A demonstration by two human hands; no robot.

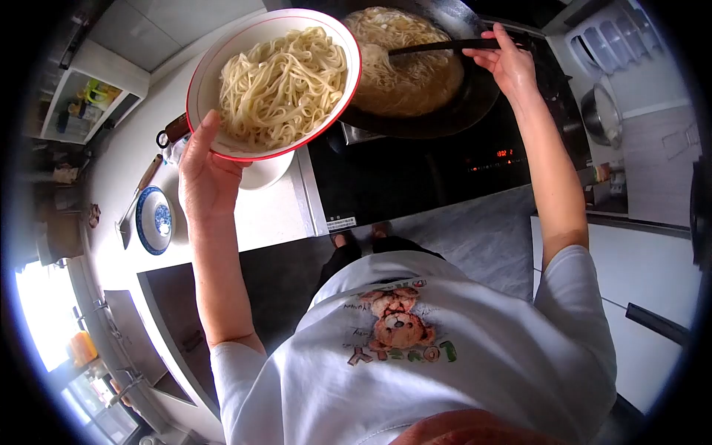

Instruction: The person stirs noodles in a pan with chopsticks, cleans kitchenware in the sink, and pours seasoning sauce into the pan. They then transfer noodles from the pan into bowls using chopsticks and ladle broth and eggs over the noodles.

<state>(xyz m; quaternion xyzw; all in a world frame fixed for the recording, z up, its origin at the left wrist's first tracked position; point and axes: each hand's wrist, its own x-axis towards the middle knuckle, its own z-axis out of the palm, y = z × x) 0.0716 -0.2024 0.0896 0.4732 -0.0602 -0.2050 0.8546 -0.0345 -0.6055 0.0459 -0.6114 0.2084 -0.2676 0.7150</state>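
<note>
My left hand (208,167) grips the near-left rim of a white bowl (215,67) with a red edge, thumb on the rim. Pale noodles (285,89) fill the bowl, which is tilted and held up beside the wok. In my right hand (508,63) is the handle of a black utensil (445,46), pinched between the fingers. Its far end dips into the noodles and broth (404,81) in the dark wok (482,96). The bowl's right rim overlaps the wok's left side in view.
Beneath the wok lies a black cooktop (415,170) with a lit red display. A blue-and-white plate (155,221) and a wooden-handled utensil (150,172) rest on the left counter. Another white bowl (267,172) is partly hidden under the raised one. A metal bowl (601,116) stands right.
</note>
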